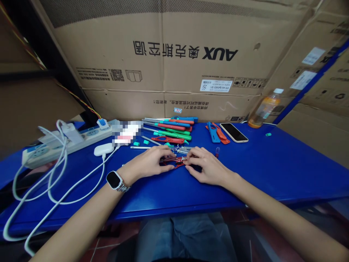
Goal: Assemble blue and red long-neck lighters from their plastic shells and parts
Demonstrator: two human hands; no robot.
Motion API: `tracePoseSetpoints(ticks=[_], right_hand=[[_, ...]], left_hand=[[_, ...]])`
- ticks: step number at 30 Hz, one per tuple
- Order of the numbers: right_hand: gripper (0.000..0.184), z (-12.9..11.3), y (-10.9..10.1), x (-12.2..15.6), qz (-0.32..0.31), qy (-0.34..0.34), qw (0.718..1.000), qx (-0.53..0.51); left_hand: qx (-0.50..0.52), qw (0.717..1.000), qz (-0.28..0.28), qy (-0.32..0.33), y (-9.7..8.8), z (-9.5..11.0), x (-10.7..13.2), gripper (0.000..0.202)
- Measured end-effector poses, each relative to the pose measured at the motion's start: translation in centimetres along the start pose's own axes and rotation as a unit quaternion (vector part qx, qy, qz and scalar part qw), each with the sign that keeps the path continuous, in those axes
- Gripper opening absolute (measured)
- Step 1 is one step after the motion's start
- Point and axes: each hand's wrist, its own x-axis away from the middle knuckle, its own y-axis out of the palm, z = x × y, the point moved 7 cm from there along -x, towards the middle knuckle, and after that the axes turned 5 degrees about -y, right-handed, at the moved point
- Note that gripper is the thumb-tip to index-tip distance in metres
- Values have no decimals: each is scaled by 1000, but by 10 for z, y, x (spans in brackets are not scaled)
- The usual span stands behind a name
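My left hand (149,165), with a smartwatch on its wrist, and my right hand (207,165) meet over the blue table (272,163). Together they pinch a small red tool with a clear handle (174,161) that lies flat between the fingertips. The fingers of both hands are curled onto it, so most of the tool is hidden. Just behind the hands lies a row of red, green and blue screwdrivers (171,129), and small teal caps (146,142) lie loose beside them.
A white power strip (49,145) with white cables (62,182) sits at the left, next to a white charger (103,149). A phone (233,132), red and blue plastic pieces (215,133) and an orange drink bottle (263,111) stand at the back right. Cardboard boxes (174,54) wall the back.
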Motion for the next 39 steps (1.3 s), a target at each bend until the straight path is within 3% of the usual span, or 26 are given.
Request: tracePoseSetpoints(ticks=[5, 12, 19, 24, 31, 39], right_hand=[[19, 0, 2, -1, -1, 5, 1000, -22], [18, 2, 5, 1, 5, 20, 999, -44], [15, 5, -1, -13, 15, 42, 997, -64], [9, 13, 9, -42, -65, 63, 995, -52], [4, 17, 16, -65, -165, 100, 981, -9], [9, 0, 15, -72, -194, 62, 979, 29]], left_hand=[[13, 1000, 18, -3, -8, -3, 4, 20], [15, 1000, 18, 9, -2, -11, 3, 18], [10, 999, 20, 25, -3, -6, 1, 18], [-16, 999, 29, 22, -3, -3, 1, 16], [-136, 990, 28, 14, 3, 0, 3, 14], [-173, 984, 37, 22, 8, 3, 1, 18]])
